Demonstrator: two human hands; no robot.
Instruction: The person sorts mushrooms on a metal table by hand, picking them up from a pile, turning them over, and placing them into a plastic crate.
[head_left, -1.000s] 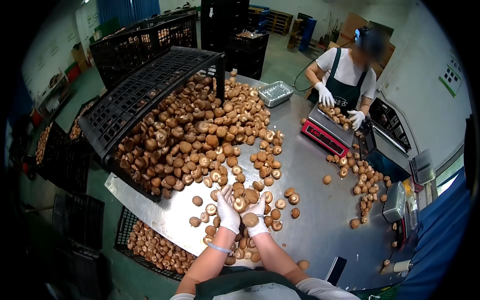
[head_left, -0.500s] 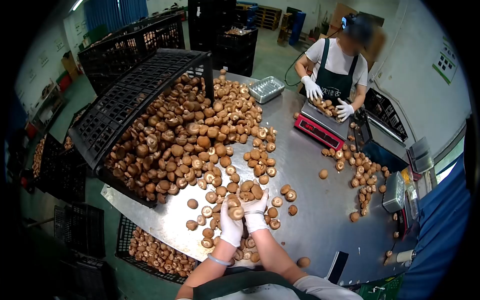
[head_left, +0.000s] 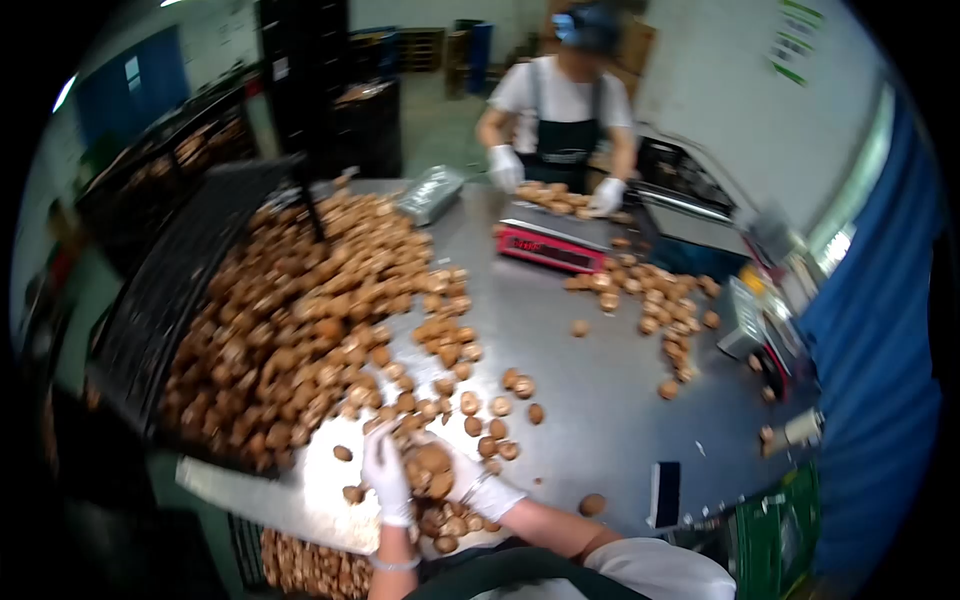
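We list: one gloved left hand (head_left: 388, 480) and one gloved right hand (head_left: 460, 470), together cupping a clutch of mushrooms (head_left: 430, 470) between them, above the near side of the metal table (head_left: 610, 420). Fingers curve about the caps; blur means we cannot tell their spacing. Beyond, to the left: a mushroom heap (head_left: 300, 330) spilling from a tipped black crate (head_left: 150, 320).

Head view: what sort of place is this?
Likely a mushroom sorting or packing room: a large mushroom heap by a tipped black crate, a metal worktable, and a red scale with mushrooms on it.
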